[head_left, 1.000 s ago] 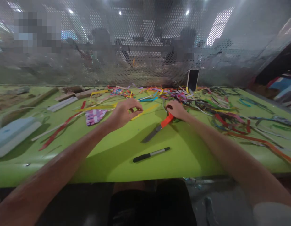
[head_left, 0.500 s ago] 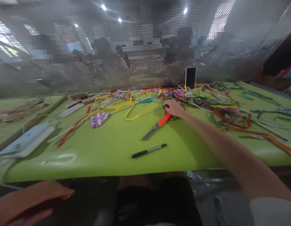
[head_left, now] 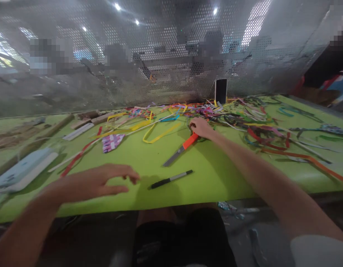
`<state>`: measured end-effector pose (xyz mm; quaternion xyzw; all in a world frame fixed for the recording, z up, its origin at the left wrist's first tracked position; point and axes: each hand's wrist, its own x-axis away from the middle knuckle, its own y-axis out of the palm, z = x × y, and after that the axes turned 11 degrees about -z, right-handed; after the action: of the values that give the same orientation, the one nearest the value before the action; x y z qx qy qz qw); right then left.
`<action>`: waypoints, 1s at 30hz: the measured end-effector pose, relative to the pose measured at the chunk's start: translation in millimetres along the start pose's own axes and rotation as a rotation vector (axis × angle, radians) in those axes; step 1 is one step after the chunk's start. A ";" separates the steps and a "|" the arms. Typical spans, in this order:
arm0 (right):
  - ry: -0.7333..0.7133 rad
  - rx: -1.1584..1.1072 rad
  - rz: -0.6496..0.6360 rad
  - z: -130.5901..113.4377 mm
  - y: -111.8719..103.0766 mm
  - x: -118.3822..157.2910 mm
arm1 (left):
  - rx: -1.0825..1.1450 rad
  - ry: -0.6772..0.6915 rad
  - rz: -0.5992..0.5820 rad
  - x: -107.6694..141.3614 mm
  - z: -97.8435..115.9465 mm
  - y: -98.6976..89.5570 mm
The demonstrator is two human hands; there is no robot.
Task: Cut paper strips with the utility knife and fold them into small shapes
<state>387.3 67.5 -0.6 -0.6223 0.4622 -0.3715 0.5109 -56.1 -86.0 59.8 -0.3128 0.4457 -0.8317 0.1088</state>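
Observation:
My left hand (head_left: 96, 181) is over the front left of the green table (head_left: 127, 202), fingers and thumb apart, holding nothing. To its right lies a black-and-grey pen (head_left: 171, 179). My right hand (head_left: 202, 128) reaches to the middle of the table, its fingers curled together at the edge of the coloured strips; what is between the fingertips is hidden. Just below that hand rests a tool with an orange handle and grey blade (head_left: 173, 155), seemingly scissors, its handle end partly covered by the hand. A purple-and-white woven piece (head_left: 112, 142) lies to the left.
A tangle of coloured strips (head_left: 205, 109) spreads along the back, with more strips (head_left: 271, 139) at the right. A dark-screened phone (head_left: 221, 91) leans on the perforated metal panel (head_left: 166, 74). At the left are a white power strip (head_left: 29, 168) and wooden pieces (head_left: 90, 118).
My left hand has risen from below the table's front edge and moved right, over the tabletop. My right hand stays in about the same place; the view has shifted slightly.

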 end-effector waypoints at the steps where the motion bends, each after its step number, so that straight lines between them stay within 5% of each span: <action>1: 0.000 0.002 0.000 -0.4 -0.4 0.6 | 0.056 0.011 -0.037 -28.4 -0.1 -16.3; 4: -0.007 0.008 0.002 -0.9 -1.5 2.6 | 0.044 0.004 -0.006 -100.5 -8.5 -51.9; 7: -0.027 0.013 0.005 0.2 -1.6 3.8 | 0.073 0.029 -0.009 -134.9 -24.2 -59.1; 15: -0.090 -0.038 0.031 8.7 3.8 -6.1 | 0.000 0.028 0.136 -131.3 -30.3 -30.2; 22: -0.145 -0.092 0.098 13.3 6.4 -9.9 | -0.041 0.034 0.127 -128.4 -20.1 -32.0; 26: -0.213 -0.112 0.143 -5.9 -15.6 3.3 | 0.025 0.049 0.087 -125.5 -22.0 -37.6; 30: -0.400 -0.140 -0.086 -44.0 -48.7 30.7 | 0.029 0.025 0.084 -127.5 -19.6 -39.6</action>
<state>364.8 27.8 55.7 -0.7367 0.3493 -0.2290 0.5318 35.2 8.8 29.9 -0.2817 0.4477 -0.8366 0.1427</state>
